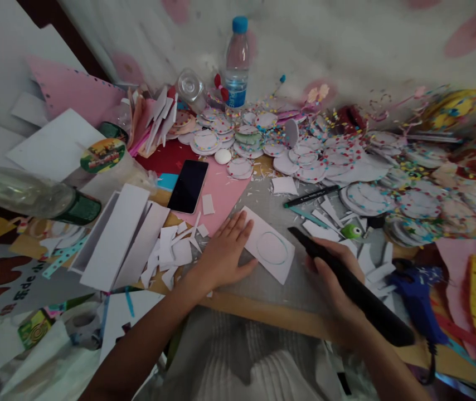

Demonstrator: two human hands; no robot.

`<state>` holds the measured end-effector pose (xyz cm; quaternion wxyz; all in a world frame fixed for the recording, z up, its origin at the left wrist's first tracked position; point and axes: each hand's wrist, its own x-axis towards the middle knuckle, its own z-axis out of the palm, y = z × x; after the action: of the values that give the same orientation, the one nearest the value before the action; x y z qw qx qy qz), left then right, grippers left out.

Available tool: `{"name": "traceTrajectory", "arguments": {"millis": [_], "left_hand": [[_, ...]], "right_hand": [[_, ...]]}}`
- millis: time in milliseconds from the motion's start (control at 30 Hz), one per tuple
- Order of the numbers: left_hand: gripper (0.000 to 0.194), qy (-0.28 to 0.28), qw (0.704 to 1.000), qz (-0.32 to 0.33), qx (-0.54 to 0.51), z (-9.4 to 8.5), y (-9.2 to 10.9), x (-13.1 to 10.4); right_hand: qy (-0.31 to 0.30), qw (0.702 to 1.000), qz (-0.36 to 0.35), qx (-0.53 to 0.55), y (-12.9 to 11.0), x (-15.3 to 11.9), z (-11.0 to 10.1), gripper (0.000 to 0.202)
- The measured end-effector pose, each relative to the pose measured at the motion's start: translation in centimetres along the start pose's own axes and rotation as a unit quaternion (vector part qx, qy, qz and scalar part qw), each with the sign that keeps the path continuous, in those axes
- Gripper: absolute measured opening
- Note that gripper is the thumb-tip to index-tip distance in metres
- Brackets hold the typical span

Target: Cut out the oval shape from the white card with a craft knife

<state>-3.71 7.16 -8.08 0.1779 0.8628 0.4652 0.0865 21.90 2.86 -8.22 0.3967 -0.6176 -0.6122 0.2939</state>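
A white card [272,248] with a teal circle drawn on it lies at a slant on the grey table mat. My left hand [227,250] rests flat with its fingers spread over the card's left part. To the right of the card, my right hand [338,273] is wrapped round a long black tool [355,289], whose narrow tip points up and left, near the card's right corner. The tool's exact kind is hard to make out. A green-ended black pen [311,196] lies beyond the card, by white paper scraps [175,248].
A phone [188,186] lies on pink paper. Stacks of white paper discs [305,159] line the back, below a water bottle [237,67]. A blue glue gun [417,301] is at the right. White boxes [116,236] stand at the left.
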Motion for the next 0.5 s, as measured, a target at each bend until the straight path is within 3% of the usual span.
{"name": "traceTrajectory", "arguments": {"millis": [67, 200, 500], "left_hand": [[0.067, -0.004, 1.0, 0.008, -0.005, -0.3, -0.3, 0.5], [0.047, -0.003, 1.0, 0.025, -0.016, -0.8, -1.2, 2.1], [0.043, 0.049, 0.997, 0.053, 0.015, -0.3, -2.4, 5.6]], "right_hand": [[0.025, 0.999, 0.031, -0.016, 0.0, 0.0, 0.7, 0.036], [0.015, 0.996, 0.025, -0.09, -0.9, -0.4, 2.1, 0.037], [-0.045, 0.996, -0.032, -0.063, -2.5, -4.2, 4.3, 0.033]]}}
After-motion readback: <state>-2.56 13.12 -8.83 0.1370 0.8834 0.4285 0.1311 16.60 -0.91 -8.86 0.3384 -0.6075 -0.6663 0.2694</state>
